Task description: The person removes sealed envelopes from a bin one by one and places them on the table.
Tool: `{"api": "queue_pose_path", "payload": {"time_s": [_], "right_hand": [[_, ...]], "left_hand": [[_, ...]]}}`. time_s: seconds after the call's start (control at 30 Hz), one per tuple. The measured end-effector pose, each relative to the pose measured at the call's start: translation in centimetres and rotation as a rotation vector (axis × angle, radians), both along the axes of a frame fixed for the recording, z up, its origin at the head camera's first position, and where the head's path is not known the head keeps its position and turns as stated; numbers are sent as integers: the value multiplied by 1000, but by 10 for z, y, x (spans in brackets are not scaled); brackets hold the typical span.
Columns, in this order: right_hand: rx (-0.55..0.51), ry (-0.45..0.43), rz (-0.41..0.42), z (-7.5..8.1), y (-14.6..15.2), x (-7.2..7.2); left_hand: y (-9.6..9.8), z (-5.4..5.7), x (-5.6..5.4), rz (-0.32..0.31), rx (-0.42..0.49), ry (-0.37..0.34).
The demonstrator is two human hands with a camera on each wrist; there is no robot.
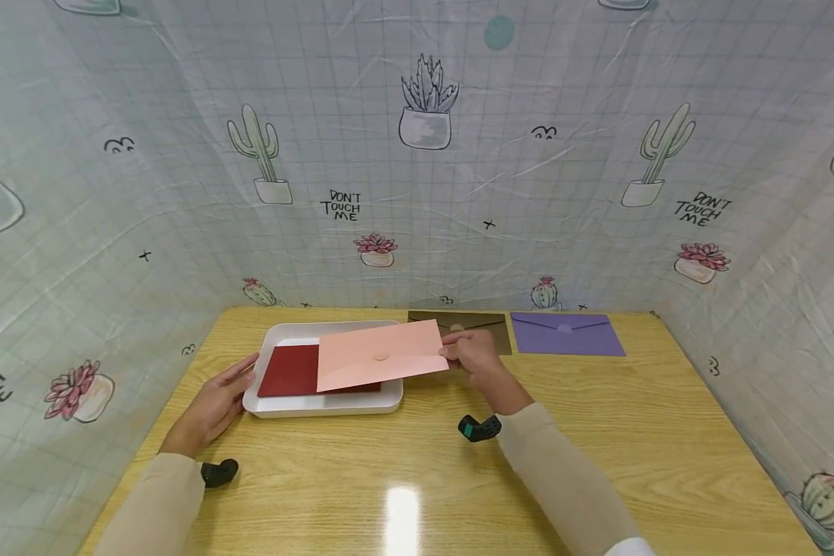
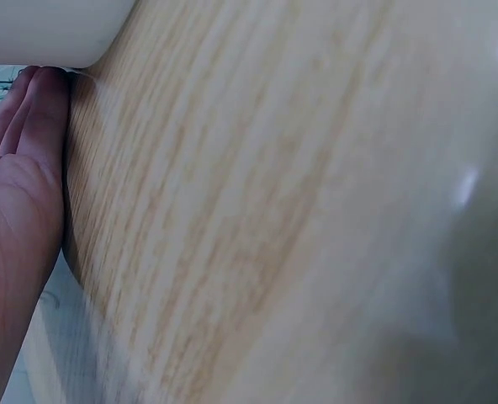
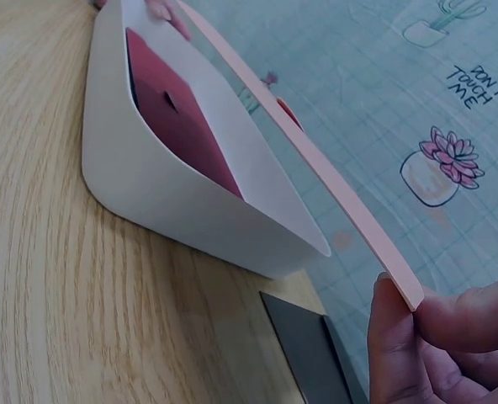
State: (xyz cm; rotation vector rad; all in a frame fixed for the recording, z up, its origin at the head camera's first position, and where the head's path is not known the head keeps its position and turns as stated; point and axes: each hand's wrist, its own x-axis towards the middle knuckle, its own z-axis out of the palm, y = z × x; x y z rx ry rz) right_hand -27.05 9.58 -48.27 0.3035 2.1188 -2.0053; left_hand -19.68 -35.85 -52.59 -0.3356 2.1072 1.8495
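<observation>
My right hand [image 1: 474,354] pinches the right edge of a pale pink envelope [image 1: 382,354] between thumb and fingers. The envelope is held tilted above a white tray [image 1: 320,411], and its round flap seal faces up. Seen edge-on in the right wrist view, the pink envelope [image 3: 333,181] hangs over the tray rim. A dark red envelope [image 1: 288,371] lies inside the tray, partly covered by the pink one. At the tray's left end, my left hand [image 1: 211,405] holds the wall, with some fingertips over the rim in the right wrist view.
Behind my right hand a dark brown envelope [image 1: 496,332] lies flat on the wooden table [image 1: 598,432], partly hidden. A purple envelope [image 1: 567,336] lies to its right. A cactus-print curtain [image 1: 486,185] stands behind and at both sides.
</observation>
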Motion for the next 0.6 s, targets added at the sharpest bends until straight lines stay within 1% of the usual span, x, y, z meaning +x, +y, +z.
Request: {"api": "queue_pose_path", "payload": {"time_s": [0.13,0.37,0.6], "right_hand": [[11,-5,7,0,4,1],[20,1,16,-1,10,3],[5,5,34,-3,16,6]], "left_hand": [[0,0,0,-3,2,5],[0,-1,-1,3,50,20],[-2,-2,0,-3,45,17]]}}
